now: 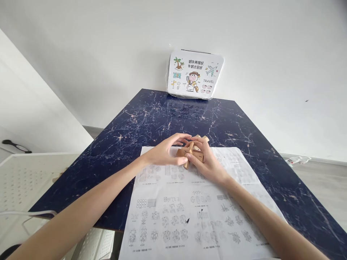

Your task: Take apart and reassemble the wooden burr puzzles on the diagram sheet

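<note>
A wooden interlocking puzzle (pixel 183 153) of several crossed light-brown pieces sits between my hands, just above or on the printed sheet (pixel 173 187); I cannot tell which. From the left, my left hand (pixel 164 150) curves around it, its thumb along the near side and its fingers over the far side. My right hand (pixel 207 160) grips the puzzle from the right, thumb pressed on its front and fingers bent over the top. Part of the puzzle and some fingertips are hidden. Diagrams of assembled shapes cover the sheet, which lies under both forearms.
The dark blue marbled table (pixel 146 115) narrows toward the wall. At its far edge a white cartoon-printed case (pixel 195 74) leans upright in clear wrapping. White perforated furniture (pixel 21 180) and a white cable (pixel 27 213) are at the left. A power strip (pixel 298 160) lies on the floor at the right.
</note>
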Action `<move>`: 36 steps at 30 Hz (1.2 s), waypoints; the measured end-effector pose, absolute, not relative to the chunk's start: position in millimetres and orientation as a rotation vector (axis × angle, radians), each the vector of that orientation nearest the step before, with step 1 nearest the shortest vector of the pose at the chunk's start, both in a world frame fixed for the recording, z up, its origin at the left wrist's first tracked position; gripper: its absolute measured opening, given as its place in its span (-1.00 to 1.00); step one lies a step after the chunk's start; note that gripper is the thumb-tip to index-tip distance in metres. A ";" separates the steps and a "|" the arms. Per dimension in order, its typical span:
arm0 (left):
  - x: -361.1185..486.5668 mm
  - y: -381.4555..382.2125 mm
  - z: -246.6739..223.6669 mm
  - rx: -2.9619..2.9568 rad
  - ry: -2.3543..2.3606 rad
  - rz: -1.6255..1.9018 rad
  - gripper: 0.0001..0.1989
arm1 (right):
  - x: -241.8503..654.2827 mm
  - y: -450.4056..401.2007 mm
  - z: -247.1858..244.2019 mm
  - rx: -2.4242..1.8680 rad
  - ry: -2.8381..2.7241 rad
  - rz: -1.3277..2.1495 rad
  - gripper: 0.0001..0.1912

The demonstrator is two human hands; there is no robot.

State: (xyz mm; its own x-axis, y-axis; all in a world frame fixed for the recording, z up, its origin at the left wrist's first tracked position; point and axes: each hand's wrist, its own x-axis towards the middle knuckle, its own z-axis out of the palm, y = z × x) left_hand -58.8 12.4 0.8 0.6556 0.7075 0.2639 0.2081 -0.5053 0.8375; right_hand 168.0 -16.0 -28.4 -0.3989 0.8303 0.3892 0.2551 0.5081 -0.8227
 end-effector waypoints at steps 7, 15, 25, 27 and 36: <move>-49.9 2.4 0.2 2.140 0.726 0.666 0.03 | 166.7 -18.7 -29.1 -0.820 -1.880 1.071 -0.49; -50.4 4.6 -1.5 2.188 0.794 0.734 -0.09 | 168.4 -19.1 -29.8 -0.870 -1.853 1.066 -0.44; -51.3 2.9 4.1 2.156 0.839 0.949 -0.09 | 166.1 -20.0 -18.5 -0.905 -1.898 0.470 -0.78; -51.9 3.2 5.8 2.169 0.845 0.949 -0.14 | 166.7 -18.8 -16.5 -0.926 -1.892 0.406 -0.88; -50.7 1.0 2.7 2.207 0.855 0.822 -0.15 | 167.6 -21.4 -9.6 -1.071 -1.859 0.975 -0.57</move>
State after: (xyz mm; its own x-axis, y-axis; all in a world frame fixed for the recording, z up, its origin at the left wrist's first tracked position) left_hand -50.7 1.0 2.7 0.5958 0.7372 0.3188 0.3477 -0.5945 0.7250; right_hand 167.6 -21.4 -9.6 -0.3552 0.9045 0.2361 0.3198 0.3549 -0.8785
